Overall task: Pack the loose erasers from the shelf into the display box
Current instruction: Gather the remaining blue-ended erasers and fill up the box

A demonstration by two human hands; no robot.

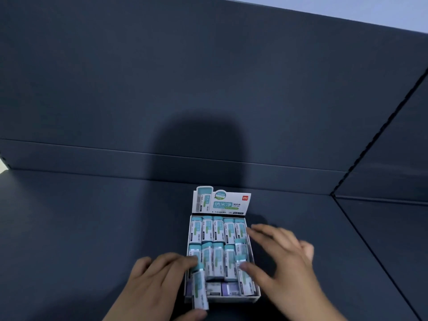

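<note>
Eraser [200,287] in left hand [157,283], right hand [282,258] (splayed)

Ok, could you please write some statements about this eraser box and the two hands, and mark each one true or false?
1. The display box stands on the dark shelf. True.
2. Its header card lies flat over the erasers. False: it stands upright at the back.
3. The left hand grips an eraser at the box's front left corner. True.
4. The right hand rests on the shelf, away from the box. False: its fingers reach over the box's right side.
5. The box's back row holds nothing. False: five back-row erasers fill it.
</note>
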